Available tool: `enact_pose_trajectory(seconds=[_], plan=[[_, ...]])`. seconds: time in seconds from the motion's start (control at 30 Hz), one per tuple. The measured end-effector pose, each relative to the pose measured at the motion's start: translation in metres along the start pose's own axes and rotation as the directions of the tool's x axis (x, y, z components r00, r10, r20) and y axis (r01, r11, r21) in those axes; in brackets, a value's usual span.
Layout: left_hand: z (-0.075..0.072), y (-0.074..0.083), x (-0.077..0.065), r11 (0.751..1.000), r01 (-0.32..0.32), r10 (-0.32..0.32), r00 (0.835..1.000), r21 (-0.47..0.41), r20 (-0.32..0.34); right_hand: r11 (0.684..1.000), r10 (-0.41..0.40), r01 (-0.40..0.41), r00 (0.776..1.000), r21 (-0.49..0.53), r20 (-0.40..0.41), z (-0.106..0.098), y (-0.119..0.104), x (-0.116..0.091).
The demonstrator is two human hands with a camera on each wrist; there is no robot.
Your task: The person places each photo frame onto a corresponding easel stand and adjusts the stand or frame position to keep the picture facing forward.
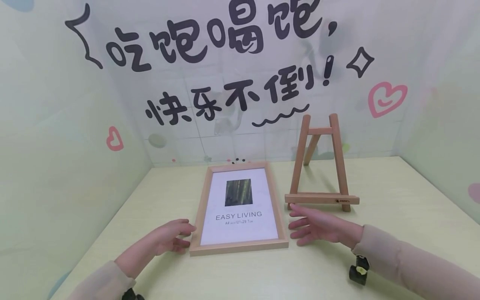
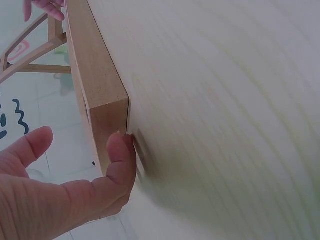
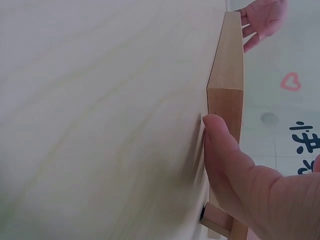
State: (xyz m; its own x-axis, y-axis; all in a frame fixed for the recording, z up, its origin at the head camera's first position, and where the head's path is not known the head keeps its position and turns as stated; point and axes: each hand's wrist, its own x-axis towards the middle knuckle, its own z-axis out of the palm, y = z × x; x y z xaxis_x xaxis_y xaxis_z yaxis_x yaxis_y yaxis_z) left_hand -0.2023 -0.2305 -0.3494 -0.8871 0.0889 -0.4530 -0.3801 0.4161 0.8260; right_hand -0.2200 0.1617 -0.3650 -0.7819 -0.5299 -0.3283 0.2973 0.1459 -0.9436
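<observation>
A light wooden picture frame (image 1: 240,248) lies flat on the table, its white sheet showing a small bamboo picture and the words "EASY LIVING". Beside its left edge is my left hand (image 1: 170,237), fingers loosely bent; in the left wrist view the fingertips (image 2: 120,150) are at the frame's side, and whether they touch is hard to tell. My right hand (image 1: 324,227) is by the right edge with fingers spread, a small gap from the frame in the head view. Behind that hand stands a wooden tabletop easel (image 1: 322,199) with nothing on its ledge.
The pale wood-grain table (image 1: 240,275) ends at a back wall (image 1: 180,141) with large black lettering. Printed side walls (image 1: 56,146) rise on the left and right. Dark wrist straps (image 1: 360,270) sit at both sleeves.
</observation>
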Motion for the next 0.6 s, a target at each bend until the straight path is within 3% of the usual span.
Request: enact_pose_trajectory(seconds=[0.6], plan=[[0.013,-0.002,0.003,0.999,0.036,-0.033,0.997,0.041,-0.073,0.999,0.025,-0.025,1.000,0.021,0.006,0.012,-0.002,0.006]])
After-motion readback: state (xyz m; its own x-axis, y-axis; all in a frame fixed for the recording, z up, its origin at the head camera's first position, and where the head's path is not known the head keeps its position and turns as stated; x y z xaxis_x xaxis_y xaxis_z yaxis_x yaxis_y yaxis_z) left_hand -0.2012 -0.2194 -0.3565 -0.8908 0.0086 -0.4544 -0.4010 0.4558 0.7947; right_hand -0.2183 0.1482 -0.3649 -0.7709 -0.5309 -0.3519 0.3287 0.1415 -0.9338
